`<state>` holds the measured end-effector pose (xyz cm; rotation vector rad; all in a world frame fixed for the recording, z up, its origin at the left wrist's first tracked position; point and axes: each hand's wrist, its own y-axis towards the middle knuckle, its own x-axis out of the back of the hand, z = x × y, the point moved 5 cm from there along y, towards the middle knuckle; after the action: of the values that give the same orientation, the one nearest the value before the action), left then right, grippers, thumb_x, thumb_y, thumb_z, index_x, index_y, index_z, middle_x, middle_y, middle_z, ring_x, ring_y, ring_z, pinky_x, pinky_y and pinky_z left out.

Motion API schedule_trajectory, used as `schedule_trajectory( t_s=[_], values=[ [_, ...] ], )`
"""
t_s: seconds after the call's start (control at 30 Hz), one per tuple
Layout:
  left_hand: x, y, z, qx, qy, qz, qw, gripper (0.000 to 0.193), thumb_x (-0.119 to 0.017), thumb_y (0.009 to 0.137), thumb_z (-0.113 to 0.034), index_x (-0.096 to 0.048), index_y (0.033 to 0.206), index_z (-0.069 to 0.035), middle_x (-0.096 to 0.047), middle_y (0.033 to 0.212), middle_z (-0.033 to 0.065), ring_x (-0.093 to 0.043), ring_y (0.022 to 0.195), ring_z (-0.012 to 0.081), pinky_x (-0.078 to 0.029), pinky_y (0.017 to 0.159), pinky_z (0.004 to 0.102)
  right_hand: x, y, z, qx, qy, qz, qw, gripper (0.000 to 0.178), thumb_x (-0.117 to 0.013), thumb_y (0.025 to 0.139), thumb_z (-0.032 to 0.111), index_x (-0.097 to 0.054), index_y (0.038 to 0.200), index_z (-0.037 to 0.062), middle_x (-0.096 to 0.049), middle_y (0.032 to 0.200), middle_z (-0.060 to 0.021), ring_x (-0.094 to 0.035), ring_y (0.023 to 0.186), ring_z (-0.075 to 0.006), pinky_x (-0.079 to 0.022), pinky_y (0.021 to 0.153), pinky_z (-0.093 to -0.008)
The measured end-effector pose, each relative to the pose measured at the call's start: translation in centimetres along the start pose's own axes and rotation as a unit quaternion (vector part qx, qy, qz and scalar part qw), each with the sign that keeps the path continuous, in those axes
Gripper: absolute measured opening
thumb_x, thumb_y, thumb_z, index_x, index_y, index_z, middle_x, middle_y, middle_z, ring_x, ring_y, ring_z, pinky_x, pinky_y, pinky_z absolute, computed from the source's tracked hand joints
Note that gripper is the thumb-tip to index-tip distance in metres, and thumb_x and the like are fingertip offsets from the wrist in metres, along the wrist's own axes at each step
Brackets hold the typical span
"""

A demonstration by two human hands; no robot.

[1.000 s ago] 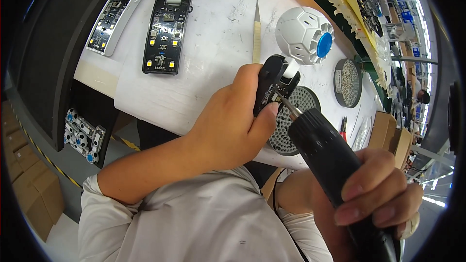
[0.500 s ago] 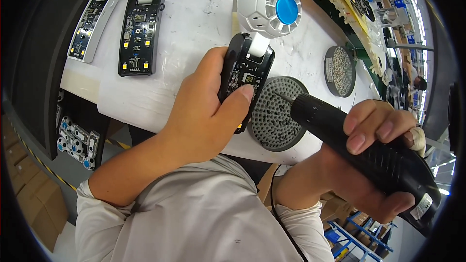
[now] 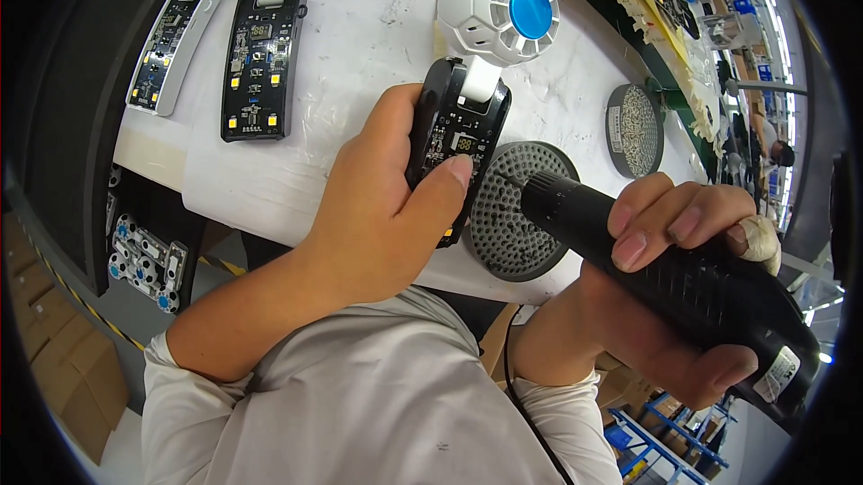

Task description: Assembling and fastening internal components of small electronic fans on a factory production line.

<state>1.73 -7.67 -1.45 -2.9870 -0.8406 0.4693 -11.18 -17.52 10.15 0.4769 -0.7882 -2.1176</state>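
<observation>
My left hand (image 3: 387, 202) grips a handheld fan by its black handle (image 3: 463, 139), thumb lying on the bare circuit board. The fan's white round head (image 3: 467, 8) with a blue centre disc points away from me. In my right hand (image 3: 674, 251) is a black electric screwdriver (image 3: 575, 211), fingers wrapped around its body. Its thin bit reaches over a round grey screw tray (image 3: 530, 256), which has many small holes holding dark screws. Whether the bit touches a screw I cannot tell.
Two more fans lie at the left, one with a black handle (image 3: 259, 62) and one with a white handle (image 3: 184, 44). A second round tray (image 3: 635, 130) with light-coloured pieces sits farther right. Below the table edge at left are several fan parts (image 3: 144, 260).
The electric screwdriver in my right hand has moved a little left, bringing its bit farther over the screw tray. My left hand and the fan stay almost in place.
</observation>
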Motion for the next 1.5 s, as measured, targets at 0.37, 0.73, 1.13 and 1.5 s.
schedule_trajectory(
  t_s=[0.37,0.73,1.13,1.5],
  values=[
    [0.1,0.0,-0.2,0.026,0.02,0.04,0.999,0.038,-0.046,0.092,-0.007,-0.037,0.128,0.003,-0.058,0.092,0.0093,-0.061,0.069,0.0135,-0.053,0.063,0.0278,-0.4,-0.6,2.4,0.051,-0.027,-0.087,0.995,0.061,-0.071,0.079,0.047,-0.046,0.105,-0.0021,-0.047,0.089,-0.0107,-0.056,0.059,-0.0142,-0.041,0.055,-0.0284],
    [0.2,0.0,-0.3,0.018,-0.04,0.026,0.999,0.04,-0.047,0.092,-0.013,-0.037,0.127,0.002,-0.059,0.089,0.0122,-0.062,0.068,0.0157,-0.053,0.062,0.029,-2.4,-2.4,4.5,0.064,0.065,-0.062,0.994,0.051,-0.081,0.074,0.032,-0.045,0.096,0.0023,-0.047,0.087,-0.0064,-0.057,0.057,-0.0124,-0.043,0.055,-0.0262],
    [0.5,0.0,0.0,0.004,-0.018,0.029,0.999,0.04,-0.049,0.092,-0.015,-0.037,0.127,0.002,-0.06,0.089,0.0122,-0.063,0.068,0.016,-0.054,0.061,0.0293,-2.7,-2.5,4.3,-0.015,0.062,0.011,0.998,0.055,-0.063,0.088,0.045,-0.046,0.117,0.0013,-0.048,0.1,-0.011,-0.061,0.069,-0.0239,-0.048,0.059,-0.0362],
    [0.3,0.0,-0.2,0.012,-0.035,0.022,0.999,0.039,-0.05,0.092,-0.015,-0.038,0.125,0.002,-0.059,0.089,0.0109,-0.062,0.067,0.0146,-0.053,0.061,0.0281,-2.7,-2.7,4.2,-0.019,0.054,-0.002,0.998,0.054,-0.063,0.089,0.042,-0.046,0.119,0.0005,-0.048,0.1,-0.012,-0.06,0.069,-0.025,-0.048,0.058,-0.037]
  ],
)
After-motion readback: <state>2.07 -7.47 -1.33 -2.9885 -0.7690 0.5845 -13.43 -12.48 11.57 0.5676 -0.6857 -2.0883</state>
